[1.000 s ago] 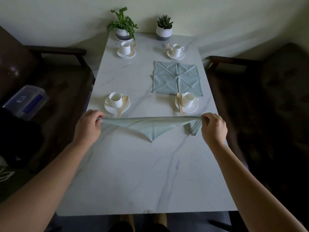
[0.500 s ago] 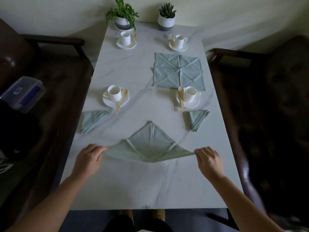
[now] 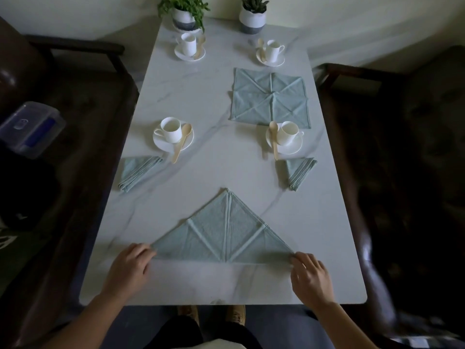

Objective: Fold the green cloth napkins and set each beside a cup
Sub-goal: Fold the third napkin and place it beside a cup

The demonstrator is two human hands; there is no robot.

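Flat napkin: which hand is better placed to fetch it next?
Right hand. Both pinch corners of the triangle napkin, but the flat napkin lies on the right, beyond the near right cup, ahead of that hand; the left hand would probably reach across.

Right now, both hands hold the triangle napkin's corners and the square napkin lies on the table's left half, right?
No: head view shows the square napkin on the right half of the table. Left hand and right hand hold corners of the triangle napkin.
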